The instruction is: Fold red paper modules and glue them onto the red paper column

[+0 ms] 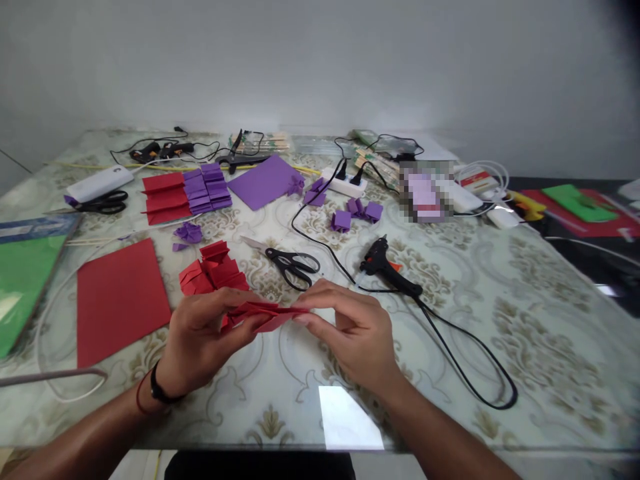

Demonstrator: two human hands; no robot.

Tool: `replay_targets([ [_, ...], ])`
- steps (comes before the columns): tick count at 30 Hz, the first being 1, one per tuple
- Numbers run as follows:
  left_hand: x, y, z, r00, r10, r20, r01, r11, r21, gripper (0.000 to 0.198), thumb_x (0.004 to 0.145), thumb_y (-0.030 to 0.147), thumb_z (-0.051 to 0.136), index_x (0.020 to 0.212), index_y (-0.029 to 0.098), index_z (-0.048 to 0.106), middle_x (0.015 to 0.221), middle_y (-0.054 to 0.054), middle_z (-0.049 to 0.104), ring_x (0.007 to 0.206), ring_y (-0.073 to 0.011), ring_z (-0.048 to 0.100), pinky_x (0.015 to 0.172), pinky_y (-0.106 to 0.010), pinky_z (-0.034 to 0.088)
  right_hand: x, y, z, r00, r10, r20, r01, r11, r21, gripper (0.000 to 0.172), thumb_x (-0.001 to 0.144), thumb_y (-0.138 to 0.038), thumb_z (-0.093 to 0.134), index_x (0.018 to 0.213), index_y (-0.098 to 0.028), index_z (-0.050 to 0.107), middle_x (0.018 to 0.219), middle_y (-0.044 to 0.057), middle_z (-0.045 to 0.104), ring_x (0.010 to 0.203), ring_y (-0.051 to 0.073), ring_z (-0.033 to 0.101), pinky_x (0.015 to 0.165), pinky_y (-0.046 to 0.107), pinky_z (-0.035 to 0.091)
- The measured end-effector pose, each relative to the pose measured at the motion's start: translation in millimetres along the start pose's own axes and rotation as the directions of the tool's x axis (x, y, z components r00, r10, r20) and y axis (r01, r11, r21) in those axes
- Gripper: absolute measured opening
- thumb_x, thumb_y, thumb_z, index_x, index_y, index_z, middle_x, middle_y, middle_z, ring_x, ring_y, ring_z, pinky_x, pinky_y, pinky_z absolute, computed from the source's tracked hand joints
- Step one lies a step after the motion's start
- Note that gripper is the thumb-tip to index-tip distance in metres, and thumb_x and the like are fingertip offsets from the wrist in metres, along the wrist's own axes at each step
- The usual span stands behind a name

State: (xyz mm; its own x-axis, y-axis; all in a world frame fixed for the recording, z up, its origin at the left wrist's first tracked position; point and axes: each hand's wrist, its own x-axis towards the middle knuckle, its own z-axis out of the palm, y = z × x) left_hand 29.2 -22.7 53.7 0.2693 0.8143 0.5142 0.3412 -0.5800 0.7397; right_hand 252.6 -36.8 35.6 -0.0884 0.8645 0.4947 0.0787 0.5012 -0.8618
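Observation:
Between my two hands is a folded red paper (270, 316), held just above the table's near middle. My left hand (200, 340) pinches its left part between thumb and fingers. At its right end, my right hand (350, 327) grips the edge between thumb and forefinger. Right behind my left hand lie several folded red paper pieces (214, 269). Black-handled scissors (293, 263) rest open beyond the hands. To the right of them lies a black glue gun (387, 267) with its cord looped toward me. A flat red paper sheet (123, 300) is left of my left hand.
Purple folded pieces (341, 220), a purple sheet (265, 181) and pleated red paper (164, 198) lie farther back. A white power strip (345, 181) feeds black cords across the table. Green paper (30, 280) sits at the left edge, a second pair of scissors (107, 202) behind it.

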Motion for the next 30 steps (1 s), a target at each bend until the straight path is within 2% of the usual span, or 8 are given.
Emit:
replay_targets([
  [5, 2.7, 2.0, -1.4, 0.999, 0.042, 0.033, -0.04, 0.999, -0.034, 0.011, 0.09, 0.025, 0.083, 0.101, 0.028, 0.084, 0.082, 0.001, 0.086, 0.061, -0.0144, 0.077, 0.055, -0.021, 0.059, 1.7, -3.4, 0.6, 0.999, -0.047, 0.013, 0.047, 0.999, 0.003, 0.017, 0.091, -0.012, 0.081, 0.1, -0.026, 0.084, 0.085, 0.003, 0.08, 0.077, 0.02, 0.073, 0.072, 0.035, 0.059],
  [10, 3.3, 3.5, -1.9, 0.995, 0.079, 0.057, -0.075, 0.995, -0.068, 0.012, 0.093, 0.02, 0.081, 0.102, 0.027, 0.083, 0.085, 0.001, 0.087, 0.065, -0.0141, 0.08, 0.06, -0.019, 0.062, -0.1, -5.0, 2.4, 0.996, -0.094, -0.001, 0.094, 0.995, 0.027, 0.016, 0.09, -0.009, 0.082, 0.098, -0.023, 0.084, 0.083, 0.003, 0.08, 0.075, 0.018, 0.072, 0.071, 0.034, 0.058],
  [15, 1.5, 0.7, -2.2, 0.989, 0.131, 0.076, -0.121, 0.986, -0.113, 0.01, 0.096, 0.02, 0.079, 0.105, 0.022, 0.081, 0.089, -0.003, 0.087, 0.072, -0.015, 0.083, 0.063, -0.018, 0.063, -1.8, -4.5, 3.5, 0.999, -0.047, -0.002, 0.047, 0.996, 0.07, 0.014, 0.091, -0.007, 0.079, 0.092, -0.021, 0.081, 0.081, 0.003, 0.077, 0.074, 0.017, 0.071, 0.069, 0.033, 0.056],
  [19, -0.1, 0.3, -1.3, 0.995, 0.073, 0.072, -0.065, 0.992, -0.109, 0.014, 0.095, 0.017, 0.078, 0.106, 0.025, 0.081, 0.09, -0.001, 0.087, 0.073, -0.0147, 0.082, 0.065, -0.019, 0.064, -0.6, -0.7, 1.7, 1.0, 0.019, 0.024, -0.021, 0.997, 0.077, 0.01, 0.091, -0.012, 0.081, 0.092, -0.022, 0.08, 0.084, 0.004, 0.078, 0.076, 0.018, 0.071, 0.072, 0.034, 0.056],
  [24, -0.2, 0.6, -1.6, 0.999, -0.001, 0.038, 0.005, 0.995, -0.104, 0.012, 0.091, 0.02, 0.082, 0.101, 0.026, 0.083, 0.088, -0.001, 0.087, 0.072, -0.0177, 0.081, 0.065, -0.023, 0.064, -1.2, 0.7, -0.5, 1.0, -0.02, 0.007, 0.019, 0.998, 0.054, 0.014, 0.091, -0.009, 0.079, 0.093, -0.023, 0.08, 0.085, 0.003, 0.078, 0.077, 0.018, 0.07, 0.075, 0.036, 0.055],
  [28, 3.7, -1.6, -1.8, 0.978, -0.149, 0.146, 0.164, 0.982, -0.096, 0.008, 0.09, 0.029, 0.081, 0.092, 0.024, 0.087, 0.077, -0.003, 0.084, 0.065, -0.019, 0.076, 0.063, -0.026, 0.061, -2.2, -1.0, -1.0, 1.0, -0.01, 0.022, 0.009, 0.999, 0.037, 0.014, 0.092, -0.009, 0.077, 0.092, -0.023, 0.077, 0.086, 0.003, 0.076, 0.079, 0.018, 0.069, 0.077, 0.036, 0.054],
  [30, 5.4, -2.5, -0.9, 0.961, -0.204, 0.185, 0.227, 0.967, -0.115, 0.014, 0.091, 0.031, 0.079, 0.082, 0.022, 0.086, 0.069, -0.002, 0.08, 0.059, -0.0167, 0.07, 0.056, -0.024, 0.055, -2.1, -0.9, -1.1, 0.998, 0.044, 0.042, -0.045, 0.999, 0.024, 0.011, 0.094, -0.012, 0.075, 0.091, -0.023, 0.075, 0.086, 0.002, 0.075, 0.079, 0.018, 0.068, 0.076, 0.035, 0.053],
])
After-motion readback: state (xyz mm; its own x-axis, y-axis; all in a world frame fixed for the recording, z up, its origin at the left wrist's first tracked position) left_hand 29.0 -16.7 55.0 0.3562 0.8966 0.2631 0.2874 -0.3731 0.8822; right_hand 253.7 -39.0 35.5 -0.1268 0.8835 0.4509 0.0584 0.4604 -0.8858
